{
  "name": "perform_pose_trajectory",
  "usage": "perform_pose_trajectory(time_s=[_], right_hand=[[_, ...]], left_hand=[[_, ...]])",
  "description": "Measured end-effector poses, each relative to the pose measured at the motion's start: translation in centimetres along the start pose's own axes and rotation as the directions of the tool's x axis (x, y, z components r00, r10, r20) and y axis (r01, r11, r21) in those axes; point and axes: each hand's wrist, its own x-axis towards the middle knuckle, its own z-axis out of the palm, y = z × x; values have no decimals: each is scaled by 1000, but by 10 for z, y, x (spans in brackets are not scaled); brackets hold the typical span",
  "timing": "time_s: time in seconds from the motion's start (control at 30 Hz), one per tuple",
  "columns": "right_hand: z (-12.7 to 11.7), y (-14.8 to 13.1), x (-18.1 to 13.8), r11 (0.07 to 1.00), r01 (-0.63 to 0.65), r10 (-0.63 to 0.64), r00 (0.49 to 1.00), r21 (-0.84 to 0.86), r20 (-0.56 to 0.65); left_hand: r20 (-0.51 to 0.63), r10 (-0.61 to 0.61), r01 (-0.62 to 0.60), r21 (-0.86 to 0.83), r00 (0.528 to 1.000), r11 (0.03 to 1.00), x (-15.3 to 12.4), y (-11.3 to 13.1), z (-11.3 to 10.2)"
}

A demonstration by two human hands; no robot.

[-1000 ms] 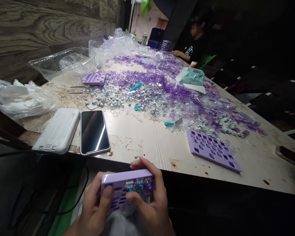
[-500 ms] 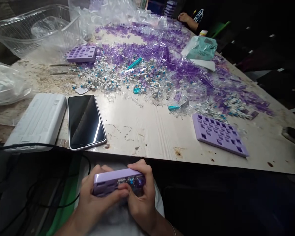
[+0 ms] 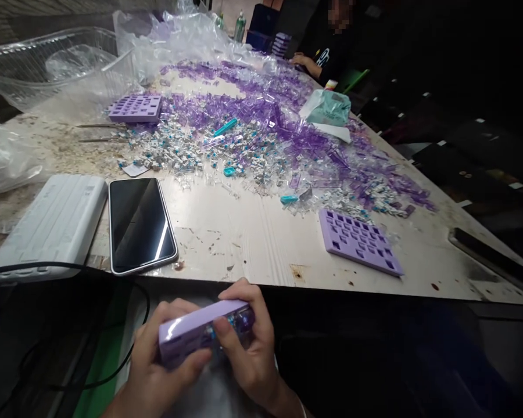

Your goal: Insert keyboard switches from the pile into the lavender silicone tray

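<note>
Both hands hold a light purple plastic block with rectangular slots (image 3: 187, 325) over my lap, just below the table edge. My left hand (image 3: 157, 354) is closed round its left end, thumb along the slotted face. My right hand (image 3: 253, 342) grips the right end, its thumb pressed on that face where clear, blue and dark purple small parts show. What these parts are is too small and blurred to tell. On the table lie a similar slotted purple block (image 3: 361, 241) at the right and another purple block (image 3: 135, 108) at the back left.
Loose purple clear pieces (image 3: 261, 110) and small white-and-blue parts (image 3: 169, 145) cover the table's middle. A phone (image 3: 142, 226) and a white power bank (image 3: 52, 220) with a black cable lie front left. A clear tray (image 3: 65, 69) stands behind. Another person's hand (image 3: 303, 60) is far back.
My right thumb has lifted and shifted up along the block's face, and the left thumb has moved slightly down. The block tilts more. The camera view has turned a little right and up.
</note>
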Motion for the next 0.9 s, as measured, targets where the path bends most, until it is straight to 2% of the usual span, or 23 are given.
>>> perform_pose_trajectory(time_s=[0.07,0.2,0.27,0.33,0.4,0.5,0.53,0.57,0.6,0.67,0.7,0.8,0.9], right_hand=[[-7,-7,11,1000,9,-10,998,18,62],[-14,-17,32,990,96,-58,947,-105,317],[-14,-20,38,979,125,-54,921,-160,386],[-12,-24,39,974,136,-46,901,-179,432],[-13,-31,43,964,175,-48,856,-202,515],[-19,-42,68,910,336,-112,763,-243,637],[-22,-43,84,878,397,-143,749,-266,647],[-26,-42,104,842,444,-171,757,-305,631],[-30,-38,127,795,468,-179,790,-386,587],[-40,-21,178,649,409,-99,881,-641,462],[-45,-10,201,624,389,-80,894,-677,440],[-58,28,249,601,378,-36,893,-705,448],[-63,56,257,580,399,-36,883,-710,467]], left_hand=[[55,-4,3,15,998,1000,-2,3,-5],[10,-234,226,223,972,948,-1,10,-15],[10,-299,286,265,954,921,3,10,-21],[21,-302,286,263,953,921,9,7,-26],[28,-272,255,261,962,931,14,3,-31],[2,-245,236,258,970,937,18,-1,-33],[6,-252,243,242,968,939,19,-2,-33],[14,-265,256,220,964,941,20,-2,-33],[24,-282,272,198,959,942,21,-1,-33],[45,-310,298,180,950,938,23,0,-34],[50,-322,307,192,945,932,24,1,-35],[108,-370,334,259,923,907,28,3,-42],[204,-459,395,290,865,872,28,3,-52]])
